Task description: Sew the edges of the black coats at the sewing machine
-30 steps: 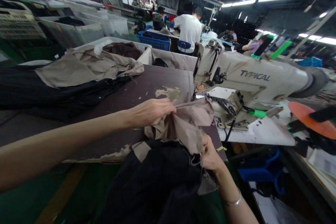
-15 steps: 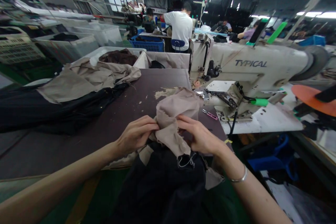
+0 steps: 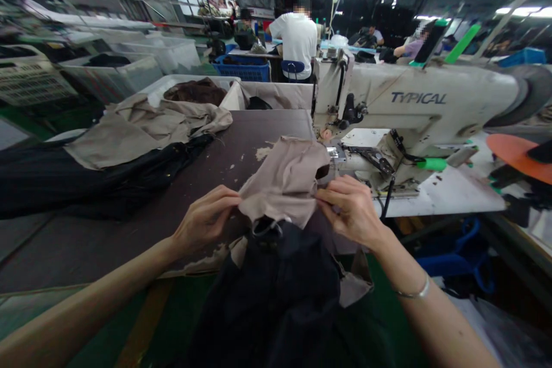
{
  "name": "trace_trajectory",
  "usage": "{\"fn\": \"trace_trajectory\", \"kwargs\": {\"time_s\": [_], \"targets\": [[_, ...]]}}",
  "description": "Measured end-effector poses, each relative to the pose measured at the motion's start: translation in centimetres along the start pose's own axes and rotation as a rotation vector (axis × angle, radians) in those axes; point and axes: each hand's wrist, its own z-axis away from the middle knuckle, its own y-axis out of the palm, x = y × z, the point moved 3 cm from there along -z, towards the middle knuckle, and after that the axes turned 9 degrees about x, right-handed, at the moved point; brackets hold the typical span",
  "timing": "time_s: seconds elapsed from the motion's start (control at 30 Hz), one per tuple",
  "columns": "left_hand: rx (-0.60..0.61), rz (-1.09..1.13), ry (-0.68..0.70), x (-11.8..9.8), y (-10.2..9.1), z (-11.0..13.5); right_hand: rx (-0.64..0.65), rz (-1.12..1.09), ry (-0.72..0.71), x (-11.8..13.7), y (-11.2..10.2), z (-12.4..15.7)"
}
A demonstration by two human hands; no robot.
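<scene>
A beige piece of fabric [image 3: 282, 175] is spread between my hands at the table's front edge, joined to a dark navy garment [image 3: 276, 293] that hangs down toward my lap. My left hand [image 3: 209, 215] pinches the fabric's left edge. On the opposite edge, my right hand [image 3: 349, 207] grips it between thumb and fingers, and a silver bangle circles that wrist. Loose white threads lie where beige meets navy. The far end of the fabric rests just left of the needle area of a sewing machine [image 3: 418, 98] marked TYPICAL.
Left on the brown table [image 3: 198, 195] lies a heap of beige cloth [image 3: 146, 126] over dark garments [image 3: 107, 184]. A white bin [image 3: 235, 98] with brown cloth stands behind. A person in a white shirt [image 3: 297, 40] sits further back. An orange disc [image 3: 521, 155] is at right.
My hands have moved apart, and the bunched beige fabric between them is now opened out flatter. The pink-handled thread snips seen before are now hidden around my right hand.
</scene>
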Motion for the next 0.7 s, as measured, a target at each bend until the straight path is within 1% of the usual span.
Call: {"fn": "trace_trajectory", "kwargs": {"time_s": [0.07,0.13,0.17,0.23,0.3,0.33,0.4,0.47,0.5,0.6,0.63,0.7], "targets": [[0.046,0.024,-0.031,0.4,0.2,0.5,0.015,0.002,0.076,-0.4,-0.8,1.4],[0.147,0.057,-0.056,0.2,0.6,0.6,0.073,-0.072,0.128,-0.3,-1.0,2.4],[0.212,0.067,-0.078,0.0,0.6,0.4,0.082,-0.147,0.152,-0.1,-1.0,2.7],[0.308,0.051,-0.114,-0.7,0.2,-0.2,0.05,-0.358,0.171,0.8,-1.3,2.9],[0.367,0.001,-0.107,-1.9,-0.7,-1.2,0.023,-0.549,0.154,1.8,-1.5,2.5],[0.388,-0.016,-0.081,-2.6,-1.2,-1.8,0.033,-0.602,0.14,2.3,-1.5,2.2],[0.41,-0.006,-0.004,-4.1,-1.8,-2.7,0.073,-0.588,0.125,3.1,-1.3,1.5],[0.388,0.077,0.047,-5.3,-1.8,-3.4,0.105,-0.473,0.126,3.4,-1.2,1.0],[0.367,0.133,0.046,-5.6,-1.7,-3.6,0.111,-0.403,0.124,3.5,-1.1,0.8],[0.364,0.258,-0.009,-5.7,-0.8,-3.9,0.066,-0.223,0.074,3.7,-1.2,0.8],[0.381,0.268,-0.012,-5.5,-0.7,-3.9,0.036,-0.2,0.043,3.8,-1.2,0.9],[0.432,0.265,0.014,-5.1,-0.7,-4.0,-0.001,-0.254,-0.023,3.9,-1.0,1.2]]}}
